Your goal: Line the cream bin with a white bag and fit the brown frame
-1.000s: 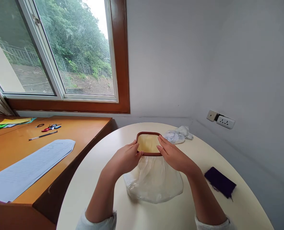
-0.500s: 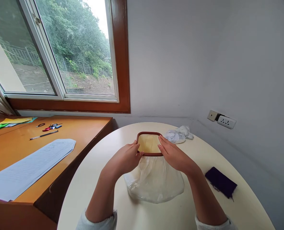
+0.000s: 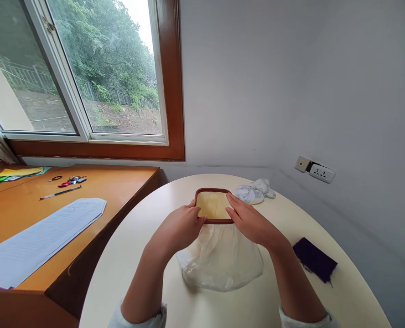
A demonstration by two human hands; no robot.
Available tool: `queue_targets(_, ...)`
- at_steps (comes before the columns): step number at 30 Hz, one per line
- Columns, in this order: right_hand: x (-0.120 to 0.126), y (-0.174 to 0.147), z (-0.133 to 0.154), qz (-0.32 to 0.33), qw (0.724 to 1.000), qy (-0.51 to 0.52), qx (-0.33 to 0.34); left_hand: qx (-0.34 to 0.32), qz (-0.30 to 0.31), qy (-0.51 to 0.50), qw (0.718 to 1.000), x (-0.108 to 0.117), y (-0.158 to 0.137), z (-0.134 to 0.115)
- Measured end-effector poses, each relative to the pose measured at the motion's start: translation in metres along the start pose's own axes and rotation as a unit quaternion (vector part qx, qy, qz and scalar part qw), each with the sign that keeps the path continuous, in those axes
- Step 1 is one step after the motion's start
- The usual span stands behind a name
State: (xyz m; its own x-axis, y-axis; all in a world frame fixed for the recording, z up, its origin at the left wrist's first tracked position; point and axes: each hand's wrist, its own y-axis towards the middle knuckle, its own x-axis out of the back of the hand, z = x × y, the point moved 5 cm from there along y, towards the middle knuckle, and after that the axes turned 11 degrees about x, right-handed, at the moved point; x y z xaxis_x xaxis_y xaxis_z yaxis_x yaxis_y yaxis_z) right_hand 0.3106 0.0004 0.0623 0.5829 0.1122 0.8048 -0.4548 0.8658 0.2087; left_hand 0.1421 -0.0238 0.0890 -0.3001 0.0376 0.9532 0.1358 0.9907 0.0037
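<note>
A brown-rimmed embroidery hoop point(image 3: 219, 221), roughly rectangular, is held over the round table, with pale, creamy film stretched across its opening. From below the rim, the rest of this thin, translucent plastic sheet point(image 3: 225, 269) spreads in folds towards me on the tabletop. My left hand point(image 3: 184, 225) grips the hoop's left side, thumb at the lower left corner and fingers partly hidden behind the rim. On the opposite side, my right hand point(image 3: 249, 221) holds the right edge, its fingers near the upper corner and its thumb by the lower one.
Crumpled white plastic point(image 3: 255, 191) lies behind the hoop on the round table point(image 3: 127, 259). A folded dark purple cloth point(image 3: 314, 258) rests to the right. The wooden desk point(image 3: 120, 182) at left bears papers point(image 3: 48, 241), a pen point(image 3: 60, 192) and keys point(image 3: 73, 181).
My hands and the hoop stay almost where they were. The view has shifted very slightly.
</note>
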Motion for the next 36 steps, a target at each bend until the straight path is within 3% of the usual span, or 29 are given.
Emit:
queue_targets(11, 0.004, -0.002, 0.010, 0.014, 0.999, -0.035, 0.014, 0.001, 0.016, 0.008, 1.000, 0.002, -0.004, -0.002)
queue_targets(18, 0.018, -0.015, 0.030, -0.013, 0.991, -0.066, 0.116, -0.012, 0.023, 0.020, 0.999, 0.001, -0.010, 0.008)
queue_targets(25, 0.009, -0.012, 0.039, 0.032, 0.982, -0.107, 0.150, -0.001, 0.015, 0.030, 0.999, 0.004, -0.013, 0.012)
queue_targets(32, 0.040, -0.021, 0.033, -0.058, 0.967, -0.198, 0.152, -0.008, -0.043, 0.022, 0.999, 0.015, -0.016, 0.014)
queue_targets(36, 0.072, -0.037, 0.017, -0.201, 0.937, -0.261, 0.112, -0.004, -0.041, 0.022, 0.999, 0.016, -0.018, 0.012)
